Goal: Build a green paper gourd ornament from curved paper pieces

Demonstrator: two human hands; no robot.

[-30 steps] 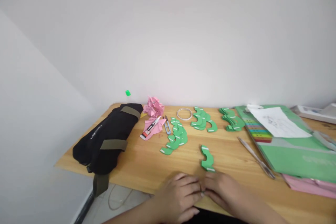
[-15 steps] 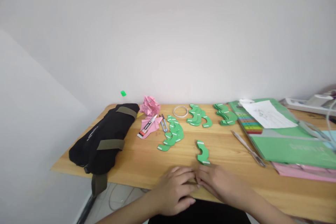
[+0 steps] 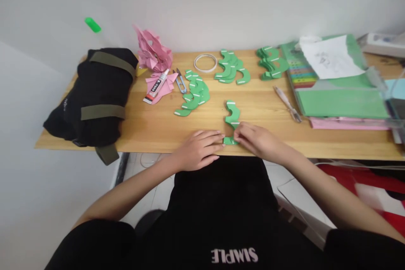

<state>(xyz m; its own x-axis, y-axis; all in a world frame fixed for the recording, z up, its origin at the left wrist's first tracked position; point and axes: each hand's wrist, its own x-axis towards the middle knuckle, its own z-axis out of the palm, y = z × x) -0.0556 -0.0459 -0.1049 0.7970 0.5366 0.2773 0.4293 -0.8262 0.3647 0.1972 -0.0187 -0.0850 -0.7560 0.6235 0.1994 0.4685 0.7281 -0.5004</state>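
Observation:
At the table's front edge lies a green curved piece [image 3: 230, 140], partly hidden by my right hand [image 3: 257, 140]. The right thumb and fingers are pinched together at its right side. My left hand [image 3: 200, 148] rests flat with fingers stretched, their tips touching or very near the piece's left end. Just beyond is another green wavy piece [image 3: 233, 113] with white strips at its ends. Further back are a fanned pile of green pieces [image 3: 199, 90], a second pile [image 3: 230, 66] and a stack [image 3: 272, 64], many with white strips.
A black bag [image 3: 101, 93] covers the table's left end. Near it are crumpled pink paper [image 3: 155, 52], a glue tube [image 3: 156, 87], thread snips [image 3: 181, 82] and a tape ring [image 3: 205, 63]. To the right lie a pen-like tool [image 3: 287, 103] and a green folder [image 3: 344, 101] under white paper [image 3: 332, 57].
The view has tilted down, showing my lap and shirt. My hands have moved apart, so the green piece at the table edge now shows between them. The left fingers lie flatter.

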